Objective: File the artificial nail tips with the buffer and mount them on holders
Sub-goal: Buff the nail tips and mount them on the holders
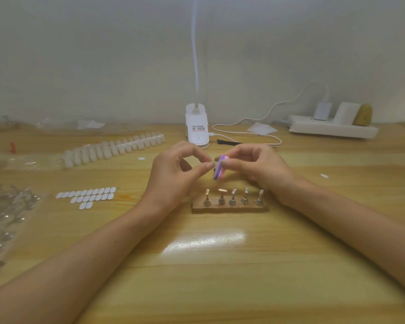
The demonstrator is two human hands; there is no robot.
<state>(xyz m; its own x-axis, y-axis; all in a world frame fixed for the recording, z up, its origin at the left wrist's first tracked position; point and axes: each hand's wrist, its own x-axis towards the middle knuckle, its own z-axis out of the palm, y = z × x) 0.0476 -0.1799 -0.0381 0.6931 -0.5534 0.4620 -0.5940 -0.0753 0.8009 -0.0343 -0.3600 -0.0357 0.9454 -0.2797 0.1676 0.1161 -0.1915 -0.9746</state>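
Two bare forearms reached in from the near edge of the wooden tabletop (220,288), and the hands met above its middle. The left hand (175,174) was curled, its thumb and forefinger tips (205,166) closed together on a small pale piece (210,164). That piece was too small to identify with certainty. The other left fingers arched loosely above.

The right hand (260,169) gripped a pink, white and purple buffer (219,170) between bent fingers (228,163) and thumb. The buffer was tilted, with its upper end touching the pinched piece.

Just below the hands, toward the near edge, a small wooden base (229,208) carried five metal holders (233,198) standing upright in a row. None of them was touched.

Toward the left edge lay a long strip of nail tips (115,148), running diagonally. A sheet of white oval stickers (87,197) lay nearer the person, and crinkled clear bags (7,206) sat at the left edge itself.

Along the far edge, against the wall, stood a white clip lamp (197,123). Its cable (243,134) looped right to a white power strip (332,128) near the far right corner.

Bare wood lay between the forearms, from the base to the near edge. Another open stretch ran right of the right hand, with only one small white oval (324,176) lying on it.
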